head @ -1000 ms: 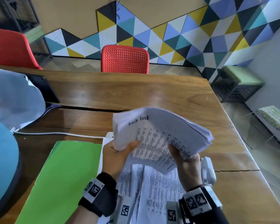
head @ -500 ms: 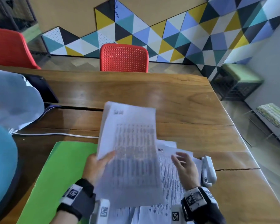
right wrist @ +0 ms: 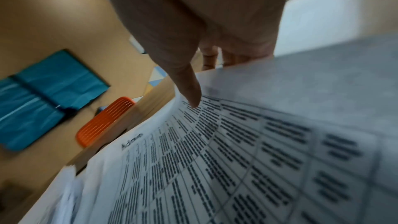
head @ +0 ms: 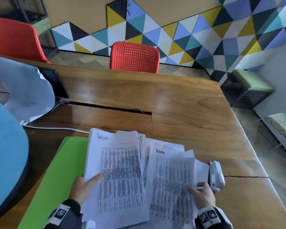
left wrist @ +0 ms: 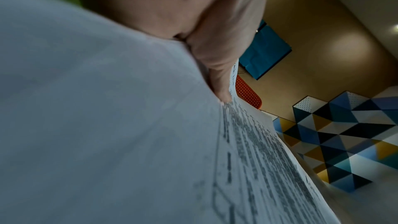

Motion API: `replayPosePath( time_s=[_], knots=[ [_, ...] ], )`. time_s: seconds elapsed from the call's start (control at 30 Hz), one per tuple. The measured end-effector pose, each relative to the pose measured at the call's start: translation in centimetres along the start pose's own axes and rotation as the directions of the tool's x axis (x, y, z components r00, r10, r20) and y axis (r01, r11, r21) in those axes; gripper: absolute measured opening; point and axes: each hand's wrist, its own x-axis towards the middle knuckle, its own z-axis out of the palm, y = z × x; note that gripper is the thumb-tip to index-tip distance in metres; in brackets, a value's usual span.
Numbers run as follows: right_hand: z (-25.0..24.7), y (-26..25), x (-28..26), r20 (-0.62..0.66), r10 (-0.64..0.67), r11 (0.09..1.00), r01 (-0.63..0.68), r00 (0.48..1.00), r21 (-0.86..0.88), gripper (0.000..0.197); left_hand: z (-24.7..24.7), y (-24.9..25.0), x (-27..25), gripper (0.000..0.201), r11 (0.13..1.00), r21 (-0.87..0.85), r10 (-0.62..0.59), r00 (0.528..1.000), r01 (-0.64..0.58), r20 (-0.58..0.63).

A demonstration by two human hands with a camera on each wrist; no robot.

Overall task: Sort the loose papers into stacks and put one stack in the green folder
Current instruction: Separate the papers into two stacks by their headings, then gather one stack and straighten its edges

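Pinching the Task List stack (head: 117,171) at its left edge, thumb on top, the left hand (head: 82,187) holds it just beside the green folder (head: 56,179). The right hand (head: 203,195) pinches the Admin sheet (head: 170,179), thumb flat on top, near the stapler (head: 216,176).

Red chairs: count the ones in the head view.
2. The centre chair stands beyond the table's far edge; the left chair sits at the far left, partly cut off by the frame. Others may be out of view.
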Motion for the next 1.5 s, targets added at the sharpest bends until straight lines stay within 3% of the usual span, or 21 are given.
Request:
replayPosePath(
  time_s=[0.13,0.3,0.4,0.47,0.53,0.57,0.67,0.77,0.83,0.9,1.0,1.13,1.37,1.43,1.5],
  knots=[
    [-1.4,-1.7,-2.7,-0.168,-0.248,0.967,0.253,0.954,0.011,0.016,-0.4,0.0,-0.3,0.058,0.999,-0.018,0.038,0.999,-0.038,0.010],
    [-5.3,-4.6,-5.5,-0.468,-0.444,0.858,0.513,0.764,0.022,0.014,-1.4,0.5,-0.1,0.050,0.988,-0.102,0.128,0.986,-0.118,0.105],
    [-8.5,-7.8,-8.7,-0.566,-0.488,0.729,0.667,0.664,0.155,0.007,-1.3,1.3,0.1,0.034,0.974,-0.169,0.178,0.973,-0.153,0.149],
    [-10.5,-9.4,-9.7,-0.614,-0.470,0.610,0.736,0.634,0.293,0.002,-0.7,1.8,0.1,0.038,0.969,-0.200,0.181,0.970,-0.147,0.165],
    [-11.5,-9.9,-9.1,-0.581,-0.461,0.556,0.729,0.671,0.400,0.009,0.0,2.3,-0.2,0.041,0.962,-0.216,0.206,0.960,-0.164,0.189],
    [-11.3,-9.7,-8.6,-0.522,-0.493,0.571,0.712,0.696,0.410,0.013,0.3,2.5,-0.6,0.040,0.966,-0.196,0.210,0.956,-0.171,0.202],
    [-8.3,-8.9,-7.2,-0.345,-0.522,0.675,0.625,0.780,0.391,0.009,1.2,2.7,-1.6,0.043,0.975,-0.124,0.211,0.948,-0.185,0.240],
    [-2.6,-8.2,-6.0,-0.185,-0.530,0.771,0.561,0.828,0.301,0.016,2.3,1.3,-0.9,0.046,0.993,-0.043,0.121,0.958,-0.114,0.259],
    [1.6,-6.6,-4.8,-0.081,-0.492,0.844,0.497,0.867,0.202,0.026,2.5,0.6,-0.7,0.044,0.999,-0.005,0.043,0.966,-0.043,0.254],
    [4.9,-5.0,-4.0,0.012,-0.399,0.912,0.395,0.917,0.109,0.016,2.6,0.6,-1.2,0.055,1.000,-0.024,0.006,0.976,-0.001,0.218],
    [6.7,-4.2,-4.2,0.005,-0.268,0.961,0.267,0.963,0.066,0.018,2.6,0.7,-1.5,0.073,0.999,-0.012,-0.042,0.985,0.044,0.165],
    [6.4,-3.5,-4.6,-0.014,-0.190,0.978,0.190,0.982,0.088,0.004,2.8,0.6,-1.2,0.047,1.000,0.000,-0.007,0.986,0.007,0.165],
    [4.0,-1.9,-4.8,-0.254,0.022,0.994,0.007,0.967,0.113,0.018,3.2,0.5,-1.2,0.048,0.998,0.038,-0.046,0.984,0.040,0.170],
    [3.6,-1.5,-5.0,-0.204,-0.006,0.998,0.018,0.979,0.057,0.019,3.1,0.4,-1.3,0.077,0.999,0.021,-0.053,0.985,0.050,0.162],
    [4.2,-1.4,-5.4,-0.024,-0.088,0.995,0.087,0.996,-0.039,0.019,3.0,0.8,-1.5,0.086,0.999,0.009,-0.045,0.986,0.044,0.163]
  ],
)
